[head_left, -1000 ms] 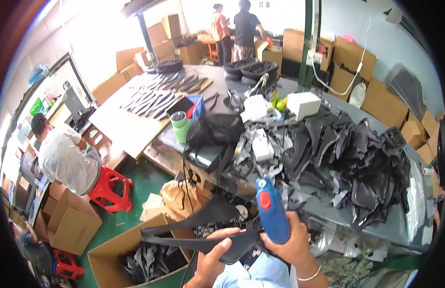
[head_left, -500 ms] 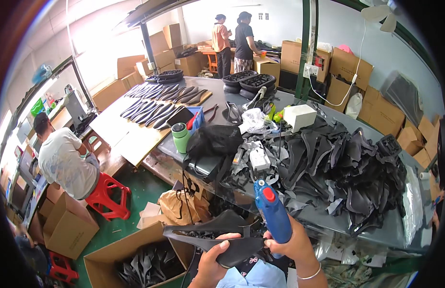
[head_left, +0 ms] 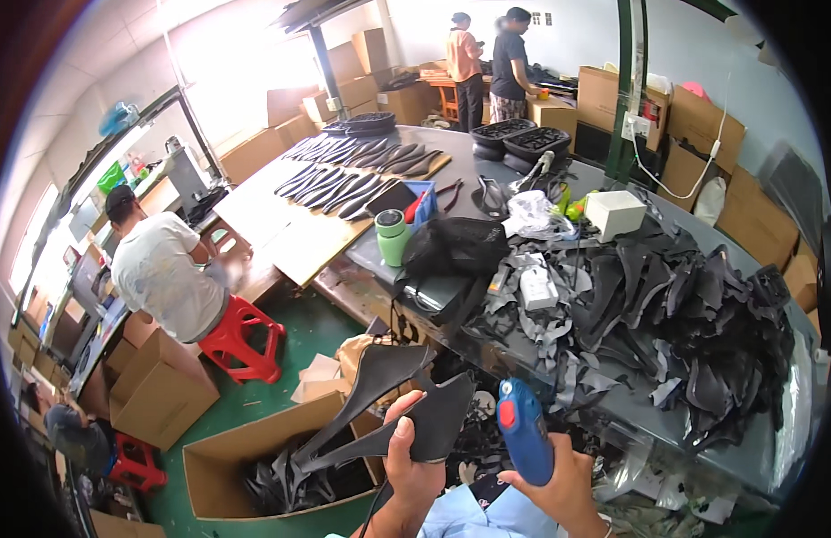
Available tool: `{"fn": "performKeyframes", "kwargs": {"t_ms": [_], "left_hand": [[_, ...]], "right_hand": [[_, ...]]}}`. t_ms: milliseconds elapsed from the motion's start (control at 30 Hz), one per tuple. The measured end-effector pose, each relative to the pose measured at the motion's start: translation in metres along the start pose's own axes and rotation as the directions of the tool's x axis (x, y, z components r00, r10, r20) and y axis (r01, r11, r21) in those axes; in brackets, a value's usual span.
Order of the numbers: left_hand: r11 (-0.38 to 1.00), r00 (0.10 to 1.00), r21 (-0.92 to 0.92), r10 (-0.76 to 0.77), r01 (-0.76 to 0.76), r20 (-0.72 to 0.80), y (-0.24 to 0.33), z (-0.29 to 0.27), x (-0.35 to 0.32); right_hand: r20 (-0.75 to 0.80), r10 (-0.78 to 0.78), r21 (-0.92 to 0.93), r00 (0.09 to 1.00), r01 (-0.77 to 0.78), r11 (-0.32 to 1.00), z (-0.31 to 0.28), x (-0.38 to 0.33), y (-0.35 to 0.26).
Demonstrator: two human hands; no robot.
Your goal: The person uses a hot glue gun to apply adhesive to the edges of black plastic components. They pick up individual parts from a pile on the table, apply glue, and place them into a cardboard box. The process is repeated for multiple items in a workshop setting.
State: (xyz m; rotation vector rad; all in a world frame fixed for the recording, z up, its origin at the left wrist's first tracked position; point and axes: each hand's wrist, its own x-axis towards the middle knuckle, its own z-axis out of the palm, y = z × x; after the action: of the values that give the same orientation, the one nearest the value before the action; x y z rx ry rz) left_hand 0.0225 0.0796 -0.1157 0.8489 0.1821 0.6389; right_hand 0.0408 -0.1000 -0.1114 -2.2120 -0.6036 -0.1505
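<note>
My left hand is closed on a black saddle-shaped piece, thumb on top, near its broad end. The piece has a long gap down its middle and its narrow end points left, over an open cardboard box. In my right hand is a blue handheld power tool with a red button. The tool points upward and away, just right of the black piece and apart from it. Similar dark pieces lie inside the box.
A grey table ahead bears a large heap of black pieces, grey scraps, a white box, a black bag and a green bottle. At left, a person sits on a red stool; two people stand behind.
The black piece has tilted, its broad end rising and its narrow end dropping toward the box. The tool has drawn away to its right. The view has swung left.
</note>
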Motion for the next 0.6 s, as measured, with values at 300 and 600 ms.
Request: {"fn": "performKeyframes", "kwargs": {"t_ms": [300, 600], "left_hand": [[0.974, 0.977, 0.089, 0.211, -0.21, 0.001, -0.007, -0.009, -0.003], [0.949, 0.951, 0.102, 0.285, -0.298, 0.124, -0.007, -0.02, -0.008]], "right_hand": [[-0.009, -0.058, 0.016, 0.998, 0.058, 0.998, 0.009, -0.008, -0.019], [-0.031, -0.114, 0.025, 0.993, 0.114, 0.993, 0.008, -0.007, -0.022]]}}
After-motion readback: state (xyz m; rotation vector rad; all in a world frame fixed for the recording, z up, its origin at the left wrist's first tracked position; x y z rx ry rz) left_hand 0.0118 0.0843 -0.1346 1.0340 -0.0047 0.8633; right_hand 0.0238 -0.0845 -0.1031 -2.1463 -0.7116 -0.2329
